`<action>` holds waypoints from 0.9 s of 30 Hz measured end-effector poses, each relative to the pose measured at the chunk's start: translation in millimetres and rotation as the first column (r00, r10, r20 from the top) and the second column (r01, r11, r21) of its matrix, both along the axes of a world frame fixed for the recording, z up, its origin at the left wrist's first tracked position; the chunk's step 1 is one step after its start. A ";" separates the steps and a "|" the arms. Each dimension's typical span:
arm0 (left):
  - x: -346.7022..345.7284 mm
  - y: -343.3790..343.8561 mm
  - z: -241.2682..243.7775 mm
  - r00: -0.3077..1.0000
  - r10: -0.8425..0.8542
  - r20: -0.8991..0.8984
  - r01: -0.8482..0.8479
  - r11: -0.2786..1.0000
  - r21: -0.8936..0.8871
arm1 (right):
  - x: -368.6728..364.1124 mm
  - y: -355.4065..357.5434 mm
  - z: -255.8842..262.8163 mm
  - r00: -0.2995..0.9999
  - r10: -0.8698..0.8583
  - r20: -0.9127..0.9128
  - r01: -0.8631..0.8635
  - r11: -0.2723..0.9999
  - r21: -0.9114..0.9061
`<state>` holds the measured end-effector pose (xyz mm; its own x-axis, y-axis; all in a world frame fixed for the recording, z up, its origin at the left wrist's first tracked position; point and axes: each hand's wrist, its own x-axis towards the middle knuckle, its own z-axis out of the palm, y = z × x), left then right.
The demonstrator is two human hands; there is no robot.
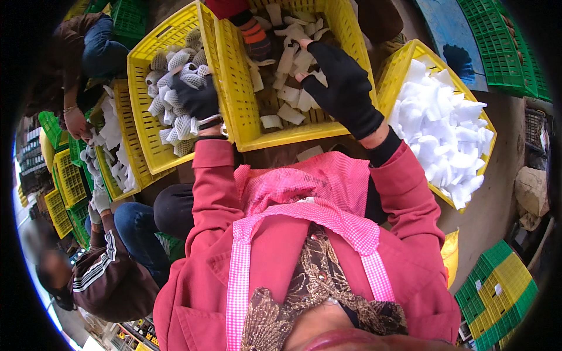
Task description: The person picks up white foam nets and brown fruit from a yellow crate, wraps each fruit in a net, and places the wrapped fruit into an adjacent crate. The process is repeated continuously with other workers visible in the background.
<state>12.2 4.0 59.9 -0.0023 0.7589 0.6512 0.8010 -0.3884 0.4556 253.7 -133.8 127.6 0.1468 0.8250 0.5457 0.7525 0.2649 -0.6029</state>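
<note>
My left hand (pixel 193 94), in a black fingerless glove, is over the foam mesh sleeves (pixel 180 118) heaped in the left yellow plastic crate (pixel 142 131). Its fingertips are blurred among the sleeves, so I cannot make out whether it grips one. Reaching over the middle yellow crate (pixel 285 139) is my right hand (pixel 342 85), gloved the same way. Its thumb and a finger are spread, with nothing seen between them. White foam pieces (pixel 290 114) lie loosely below and beside it, over a dark layer in that crate.
Another person's striped-gloved hand (pixel 257 41) reaches into the middle crate from the far side. A yellow crate (pixel 491 138) heaped with white foam pieces (pixel 439 131) stands at right. Two people work at left around a crate (pixel 127 149). Green crates (pixel 500 44) stand at upper right.
</note>
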 end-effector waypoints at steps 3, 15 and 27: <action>65.7 -27.5 -54.3 0.829 -0.549 -0.110 0.444 0.764 -0.468 | 2.9 2.3 -3.1 1.000 0.009 0.017 -0.009 1.000 -0.015; 100.3 -23.2 -233.0 0.547 -0.677 -0.493 -0.108 0.527 -0.843 | 18.5 0.0 -7.1 0.998 0.038 -0.042 -0.045 0.982 -0.181; 71.7 -45.2 -38.7 0.444 0.157 0.882 0.845 0.254 -0.471 | 7.1 7.5 -27.4 0.963 -0.038 -0.268 -0.056 0.941 -0.334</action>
